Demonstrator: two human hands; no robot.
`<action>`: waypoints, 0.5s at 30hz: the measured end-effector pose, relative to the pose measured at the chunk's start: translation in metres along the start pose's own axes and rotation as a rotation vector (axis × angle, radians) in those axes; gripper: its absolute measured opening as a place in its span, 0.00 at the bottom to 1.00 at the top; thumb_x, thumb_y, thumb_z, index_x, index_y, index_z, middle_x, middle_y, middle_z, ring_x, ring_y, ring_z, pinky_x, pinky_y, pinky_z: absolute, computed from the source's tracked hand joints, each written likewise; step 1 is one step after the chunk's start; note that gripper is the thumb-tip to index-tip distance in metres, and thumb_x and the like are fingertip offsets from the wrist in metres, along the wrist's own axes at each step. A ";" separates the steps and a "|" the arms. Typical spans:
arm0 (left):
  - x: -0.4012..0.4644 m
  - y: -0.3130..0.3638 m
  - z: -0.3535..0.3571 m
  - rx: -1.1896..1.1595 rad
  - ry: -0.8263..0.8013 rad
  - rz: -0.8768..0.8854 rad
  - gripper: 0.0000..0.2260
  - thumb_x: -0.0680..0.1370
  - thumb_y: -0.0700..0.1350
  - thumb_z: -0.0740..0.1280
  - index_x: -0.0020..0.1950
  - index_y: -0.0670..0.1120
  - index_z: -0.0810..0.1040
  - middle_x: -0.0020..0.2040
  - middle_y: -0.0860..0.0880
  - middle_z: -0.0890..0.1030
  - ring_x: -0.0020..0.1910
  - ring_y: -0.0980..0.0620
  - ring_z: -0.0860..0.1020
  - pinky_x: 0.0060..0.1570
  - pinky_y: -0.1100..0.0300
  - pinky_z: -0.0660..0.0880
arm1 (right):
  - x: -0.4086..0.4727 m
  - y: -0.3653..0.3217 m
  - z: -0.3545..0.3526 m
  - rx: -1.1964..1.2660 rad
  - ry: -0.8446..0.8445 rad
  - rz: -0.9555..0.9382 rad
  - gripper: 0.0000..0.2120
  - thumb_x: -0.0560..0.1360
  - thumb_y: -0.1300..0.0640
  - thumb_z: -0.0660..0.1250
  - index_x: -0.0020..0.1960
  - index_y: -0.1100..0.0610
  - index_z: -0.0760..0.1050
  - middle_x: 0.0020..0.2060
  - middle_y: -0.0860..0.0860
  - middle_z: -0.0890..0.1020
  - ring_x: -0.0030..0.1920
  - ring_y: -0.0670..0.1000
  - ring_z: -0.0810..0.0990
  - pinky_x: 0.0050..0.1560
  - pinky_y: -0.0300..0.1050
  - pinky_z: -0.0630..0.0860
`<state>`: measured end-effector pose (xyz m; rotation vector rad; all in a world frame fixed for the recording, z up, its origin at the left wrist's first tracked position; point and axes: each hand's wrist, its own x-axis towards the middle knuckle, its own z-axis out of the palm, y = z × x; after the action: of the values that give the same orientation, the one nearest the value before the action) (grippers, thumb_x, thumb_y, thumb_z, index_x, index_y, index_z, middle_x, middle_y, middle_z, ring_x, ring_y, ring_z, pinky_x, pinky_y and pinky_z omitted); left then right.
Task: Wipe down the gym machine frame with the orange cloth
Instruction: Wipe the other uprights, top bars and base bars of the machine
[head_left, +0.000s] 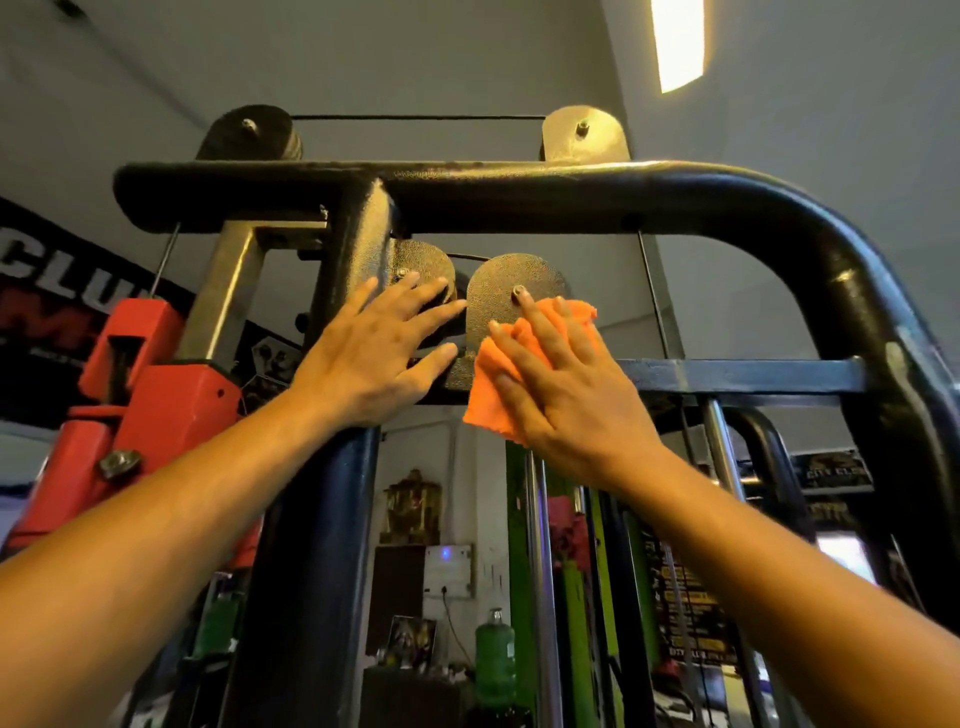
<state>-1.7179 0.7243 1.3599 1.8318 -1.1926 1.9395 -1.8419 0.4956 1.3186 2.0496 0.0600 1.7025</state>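
Black textured steel, tubular gym machine frame (519, 192), viewed from below; wiping step in hand, upper pulley area.

Far left, 9 o'clock: red painted steel bracket (156, 384), untouched. Black vertical post (311, 545) just right of it, rising to the crossbar at 12 o'clock.

Left hand (363, 358): arm reaching up from 8 o'clock, fingers straight and spread wide, palm flat against the post top and the left round black pulley plate (423, 260). Holding nothing; judged a bracing contact.

Right hand (561, 384): arm reaching up from 4 o'clock, fingers straight, slightly fanned, pressing the crumpled orange cloth (493, 395) flat against the right rounded pulley plate (511, 280) and the horizontal bar (753, 376) under it. Index tip at the plate's centre bolt. No pinch or curl seen: cloth pinned by palm pressure. Cloth at picture centre, lower corner hanging free towards 6 o'clock.

Next move, as judged: slide cloth across plate face, then along bar towards 3 o'clock and the curved tube (857, 291). Calls for steady pressure, else cloth slips from the flat palm. Care near cable and pulley gap: snag risk.
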 end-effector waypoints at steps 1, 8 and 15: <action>-0.002 0.002 0.000 0.007 -0.016 0.012 0.32 0.83 0.67 0.50 0.87 0.59 0.59 0.88 0.57 0.54 0.87 0.55 0.50 0.86 0.46 0.43 | -0.002 0.003 -0.001 -0.005 -0.009 0.001 0.30 0.88 0.32 0.42 0.88 0.38 0.46 0.88 0.46 0.40 0.88 0.54 0.36 0.86 0.66 0.45; -0.003 -0.001 -0.001 -0.013 -0.056 0.030 0.32 0.83 0.68 0.48 0.87 0.61 0.54 0.88 0.57 0.51 0.87 0.56 0.47 0.85 0.43 0.43 | 0.058 -0.001 -0.015 0.073 -0.043 0.186 0.34 0.86 0.31 0.43 0.88 0.40 0.40 0.88 0.51 0.37 0.87 0.59 0.34 0.85 0.70 0.42; -0.004 -0.001 -0.004 -0.046 -0.076 0.046 0.31 0.83 0.64 0.50 0.87 0.61 0.56 0.88 0.57 0.52 0.87 0.54 0.49 0.85 0.43 0.43 | -0.006 -0.006 -0.009 -0.034 -0.045 0.018 0.31 0.88 0.34 0.45 0.89 0.41 0.46 0.88 0.48 0.38 0.87 0.56 0.35 0.86 0.68 0.44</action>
<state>-1.7194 0.7294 1.3570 1.8854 -1.3030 1.8655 -1.8502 0.5021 1.3117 2.0684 -0.0024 1.6553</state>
